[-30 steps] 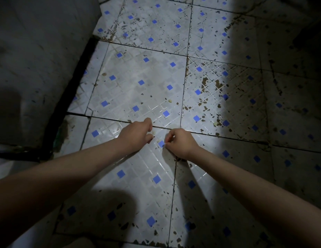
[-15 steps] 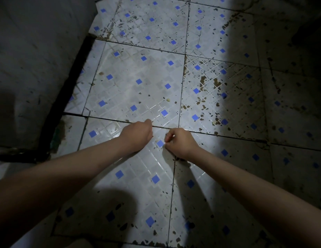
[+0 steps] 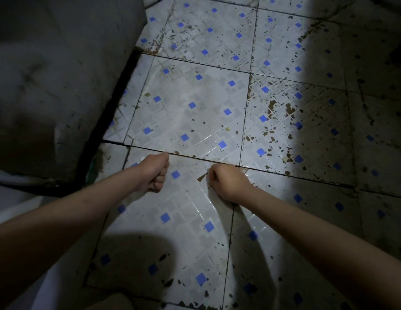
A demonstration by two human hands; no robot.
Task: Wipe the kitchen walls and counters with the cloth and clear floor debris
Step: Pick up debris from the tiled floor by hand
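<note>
Both hands had drifted apart since a second earlier, when they were nearly touching over one blue square; that square lay uncovered between them. Seen from the head camera, the left hand (image 3: 153, 173) was curled into a fist just above the tiled floor (image 3: 195, 113), its fingers folded under, and whether it held anything could not be told. The right hand (image 3: 228, 183) was also curled, knuckles down against the floor, with a small dark brown flake of debris (image 3: 202, 176) at its fingertips; whether the fingers pinched the flake or only touched it could not be told. Pale tiles with blue squares were spotted with brown flecks and stains, thickest on the tile to the right (image 3: 291, 113) and along the dark grout lines. A small yellowish crumb (image 3: 228, 129) lay on the tile beyond the hands. To the left stood a grimy grey wall (image 3: 60, 74), its base edged in black. No cloth was in view
</note>
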